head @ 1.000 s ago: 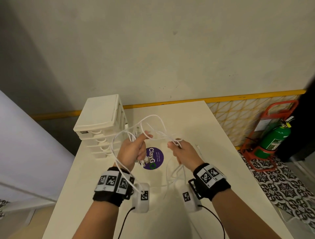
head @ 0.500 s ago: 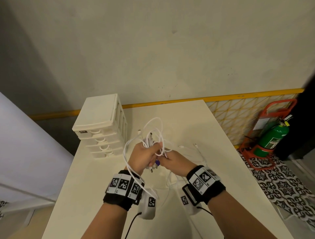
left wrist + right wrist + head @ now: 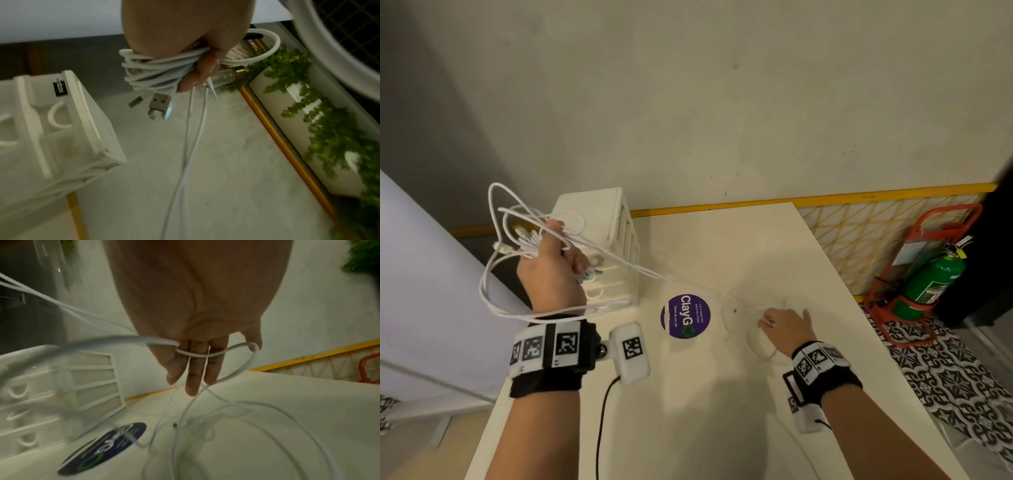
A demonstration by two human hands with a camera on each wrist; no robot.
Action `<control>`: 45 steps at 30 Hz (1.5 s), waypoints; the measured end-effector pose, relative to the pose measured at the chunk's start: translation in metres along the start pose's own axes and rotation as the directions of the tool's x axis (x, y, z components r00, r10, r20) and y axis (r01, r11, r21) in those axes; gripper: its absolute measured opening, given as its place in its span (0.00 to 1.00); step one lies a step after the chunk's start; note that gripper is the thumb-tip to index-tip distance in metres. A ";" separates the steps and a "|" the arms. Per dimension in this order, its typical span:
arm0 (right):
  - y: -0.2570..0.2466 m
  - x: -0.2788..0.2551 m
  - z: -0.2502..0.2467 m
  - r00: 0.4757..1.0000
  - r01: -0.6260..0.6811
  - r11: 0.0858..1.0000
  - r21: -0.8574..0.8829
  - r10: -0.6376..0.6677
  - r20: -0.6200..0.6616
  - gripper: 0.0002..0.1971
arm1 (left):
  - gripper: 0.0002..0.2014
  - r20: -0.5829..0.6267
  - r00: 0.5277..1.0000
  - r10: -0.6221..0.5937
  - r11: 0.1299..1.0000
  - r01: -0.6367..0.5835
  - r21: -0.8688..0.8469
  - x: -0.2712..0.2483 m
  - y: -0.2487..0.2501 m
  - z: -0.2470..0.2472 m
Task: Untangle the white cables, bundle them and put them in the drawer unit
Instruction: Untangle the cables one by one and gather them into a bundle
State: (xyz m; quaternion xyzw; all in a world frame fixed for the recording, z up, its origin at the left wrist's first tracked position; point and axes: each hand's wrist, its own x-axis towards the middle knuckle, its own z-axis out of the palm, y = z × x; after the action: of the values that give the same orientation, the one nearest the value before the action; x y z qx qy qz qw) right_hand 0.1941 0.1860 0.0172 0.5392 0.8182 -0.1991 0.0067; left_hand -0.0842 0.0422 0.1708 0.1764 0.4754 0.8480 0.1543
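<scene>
Gripping a wad of thin white cables (image 3: pixel 530 240), left hand (image 3: pixel 551 270) is raised in front of the white plastic drawer unit (image 3: pixel 602 240). Right hand (image 3: pixel 787 325), fingers straight with a strand looped across them, hovers over loose loops on the white table (image 3: pixel 722 411).

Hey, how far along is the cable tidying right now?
Partly done. The left hand grips a gathered bunch of white cables, plugs dangling. In hand: strands still run taut to loose loops on the table, one draped over the right hand's straight fingers. Left: finish bundling; the drawer unit looks closed.
</scene>
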 end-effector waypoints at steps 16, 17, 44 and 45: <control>-0.090 -0.019 -0.080 0.886 0.453 0.729 0.513 -0.433 -0.166 0.06 | 0.11 0.708 0.594 -0.381 0.670 -0.350 0.654 -0.070 -0.058 0.045; -0.087 -0.018 -0.078 0.883 0.455 0.726 0.515 -0.442 -0.156 0.06 | 0.11 0.700 0.588 -0.405 0.647 -0.357 0.674 -0.072 -0.055 0.048; -0.044 -0.004 -0.064 0.954 0.219 0.928 0.300 -0.138 -0.268 0.26 | 0.04 0.337 0.889 -0.309 0.190 -0.289 0.938 -0.034 -0.074 0.003; -0.057 -0.009 -0.065 0.948 0.293 0.887 0.356 -0.222 -0.228 0.28 | 0.05 0.373 0.868 -0.329 0.273 -0.291 0.917 -0.040 -0.076 0.008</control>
State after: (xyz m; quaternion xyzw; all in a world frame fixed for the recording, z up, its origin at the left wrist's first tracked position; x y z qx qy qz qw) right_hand 0.1603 0.1799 0.0971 0.4321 0.8246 -0.3052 -0.2003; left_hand -0.0380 0.0685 0.1033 0.4381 0.8327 0.3069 0.1430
